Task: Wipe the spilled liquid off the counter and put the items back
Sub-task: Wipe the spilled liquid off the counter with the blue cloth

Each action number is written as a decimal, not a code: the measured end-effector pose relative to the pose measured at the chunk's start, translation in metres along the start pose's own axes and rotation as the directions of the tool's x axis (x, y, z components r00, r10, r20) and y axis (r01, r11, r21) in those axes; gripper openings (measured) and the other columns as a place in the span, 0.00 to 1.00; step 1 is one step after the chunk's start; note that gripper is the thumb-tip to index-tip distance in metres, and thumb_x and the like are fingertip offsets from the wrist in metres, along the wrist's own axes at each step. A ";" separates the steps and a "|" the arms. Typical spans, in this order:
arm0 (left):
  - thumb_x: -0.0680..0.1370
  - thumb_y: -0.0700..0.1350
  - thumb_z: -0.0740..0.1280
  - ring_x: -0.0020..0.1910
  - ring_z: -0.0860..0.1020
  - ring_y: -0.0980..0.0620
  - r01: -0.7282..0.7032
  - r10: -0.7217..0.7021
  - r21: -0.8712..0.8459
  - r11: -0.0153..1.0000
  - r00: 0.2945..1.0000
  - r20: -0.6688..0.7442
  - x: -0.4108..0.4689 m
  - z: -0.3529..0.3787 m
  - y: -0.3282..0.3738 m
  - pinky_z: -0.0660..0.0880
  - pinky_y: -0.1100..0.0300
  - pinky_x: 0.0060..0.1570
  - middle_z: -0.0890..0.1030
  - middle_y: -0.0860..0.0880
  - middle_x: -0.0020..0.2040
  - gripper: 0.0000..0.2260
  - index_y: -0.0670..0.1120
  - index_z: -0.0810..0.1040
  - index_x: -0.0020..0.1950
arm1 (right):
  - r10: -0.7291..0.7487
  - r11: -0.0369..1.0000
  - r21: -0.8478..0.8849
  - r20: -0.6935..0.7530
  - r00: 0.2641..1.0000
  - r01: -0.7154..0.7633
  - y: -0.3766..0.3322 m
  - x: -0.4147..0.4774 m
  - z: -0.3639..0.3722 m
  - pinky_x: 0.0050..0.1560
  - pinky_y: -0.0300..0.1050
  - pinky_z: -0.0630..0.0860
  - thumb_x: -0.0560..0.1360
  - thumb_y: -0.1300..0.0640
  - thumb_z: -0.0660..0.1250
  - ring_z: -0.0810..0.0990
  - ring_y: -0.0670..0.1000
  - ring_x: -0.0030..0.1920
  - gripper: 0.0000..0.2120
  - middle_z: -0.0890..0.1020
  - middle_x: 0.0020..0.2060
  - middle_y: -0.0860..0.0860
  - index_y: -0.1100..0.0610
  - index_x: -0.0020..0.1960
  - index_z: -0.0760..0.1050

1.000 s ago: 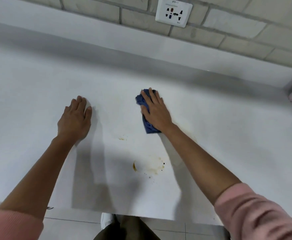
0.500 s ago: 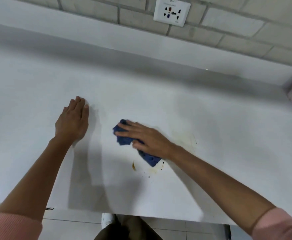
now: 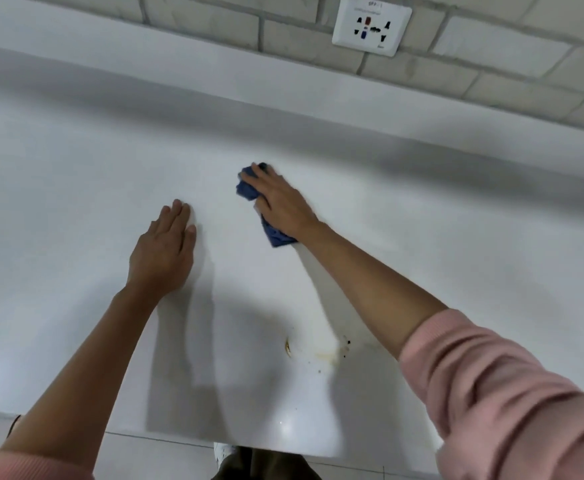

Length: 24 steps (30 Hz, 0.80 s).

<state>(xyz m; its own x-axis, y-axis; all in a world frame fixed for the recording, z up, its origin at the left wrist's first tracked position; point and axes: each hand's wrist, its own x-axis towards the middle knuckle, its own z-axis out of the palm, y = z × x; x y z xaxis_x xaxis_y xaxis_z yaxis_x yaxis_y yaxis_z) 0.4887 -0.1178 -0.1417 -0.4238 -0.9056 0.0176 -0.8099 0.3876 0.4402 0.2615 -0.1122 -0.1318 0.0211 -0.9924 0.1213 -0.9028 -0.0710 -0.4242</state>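
Item: dark-blue crumpled fabric cloth (image 3: pixel 248 189), on the far middle of the smooth white surface (image 3: pixel 76 209), mostly covered by the right hand (image 3: pixel 282 202).
Residue: yellowish-brown spill smear with dark specks (image 3: pixel 318 353), near the front edge of the surface, well apart from the cloth and under the right forearm.
Risk, missed patch: the cloth works far from the smear, so the stain could be left behind unless the stroke comes back toward the person.
Risk, spreading: a bunched, already damp cloth may drag a thin film and the specks across the surface, or push them over the front edge onto the floor.
Risk, bracing hand: the left hand (image 3: pixel 166 252) lies just beside the wiping path and could pick up wet or slip.
Long axis of cloth: diagonal, in line with the forearm. The far end points away and left past the fingertips. The near end trails toward the person under the wrist.
Right hand: palm down on the cloth, fingers stretched over it and pressing. Whether the thumb pinches a fold cannot be told.
Left hand: released, flat on the surface, grasping nothing.
Stage, judged: wiping unfinished. The items to put back are not in view.
Fixture: white wall socket (image 3: pixel 372 26) above the surface.
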 end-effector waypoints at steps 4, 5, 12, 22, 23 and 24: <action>0.82 0.45 0.53 0.76 0.56 0.44 -0.028 0.028 0.013 1.000 1.000 -0.004 0.000 0.003 -0.004 0.55 0.49 0.72 0.57 0.44 0.77 0.22 0.41 0.58 0.76 | -0.186 0.979 0.099 0.092 0.978 0.177 -0.029 -0.049 0.012 0.74 0.44 0.50 0.78 0.65 0.56 0.54 0.53 0.76 0.24 0.61 0.75 0.53 0.54 0.73 0.62; 0.82 0.44 0.53 0.76 0.56 0.44 -0.032 0.032 0.012 0.999 0.999 -0.010 0.000 0.003 -0.005 0.55 0.49 0.72 0.57 0.44 0.77 0.22 0.41 0.58 0.76 | -0.204 0.975 0.107 0.096 0.974 0.193 -0.028 -0.065 0.011 0.74 0.45 0.50 0.78 0.64 0.56 0.54 0.52 0.76 0.24 0.62 0.75 0.51 0.52 0.73 0.62; 0.81 0.42 0.56 0.76 0.56 0.43 -0.056 0.056 -0.018 0.998 0.998 -0.017 0.001 0.003 -0.006 0.55 0.49 0.72 0.58 0.43 0.77 0.22 0.40 0.59 0.75 | 0.127 0.992 0.029 -0.073 0.989 -0.125 0.048 -0.088 -0.025 0.75 0.55 0.54 0.78 0.65 0.57 0.54 0.55 0.76 0.23 0.61 0.75 0.54 0.55 0.73 0.64; 0.82 0.44 0.54 0.77 0.55 0.46 -0.031 0.031 -0.002 1.000 0.999 -0.019 0.003 0.009 -0.010 0.55 0.48 0.72 0.56 0.46 0.77 0.23 0.43 0.57 0.76 | 0.089 0.996 -0.006 -0.067 0.994 -0.090 0.015 0.022 -0.004 0.73 0.52 0.57 0.77 0.66 0.56 0.58 0.58 0.75 0.24 0.62 0.74 0.57 0.60 0.72 0.64; 0.82 0.44 0.54 0.77 0.55 0.46 -0.030 0.030 -0.006 1.000 0.999 -0.022 0.004 0.009 -0.010 0.55 0.48 0.72 0.57 0.46 0.77 0.22 0.43 0.57 0.76 | 0.025 1.000 0.014 -0.038 0.999 -0.024 0.003 0.017 0.000 0.73 0.51 0.56 0.76 0.67 0.56 0.57 0.58 0.75 0.23 0.63 0.74 0.57 0.60 0.72 0.64; 0.82 0.44 0.53 0.77 0.55 0.46 -0.028 0.028 -0.012 1.000 0.999 -0.025 0.004 0.009 -0.009 0.55 0.48 0.72 0.57 0.46 0.77 0.22 0.43 0.57 0.76 | -0.039 0.998 0.040 -0.006 0.999 0.039 -0.008 0.008 0.004 0.74 0.49 0.54 0.76 0.68 0.57 0.57 0.58 0.75 0.24 0.64 0.73 0.57 0.61 0.71 0.65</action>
<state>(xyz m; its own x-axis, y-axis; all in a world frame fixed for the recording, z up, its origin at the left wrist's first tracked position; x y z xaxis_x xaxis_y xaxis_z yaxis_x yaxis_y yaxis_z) 0.4908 -0.1236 -0.1542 -0.4361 -0.8984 0.0522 -0.7926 0.4109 0.4505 0.2708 -0.1200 -0.1308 0.0535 -0.9882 0.1435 -0.8836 -0.1138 -0.4542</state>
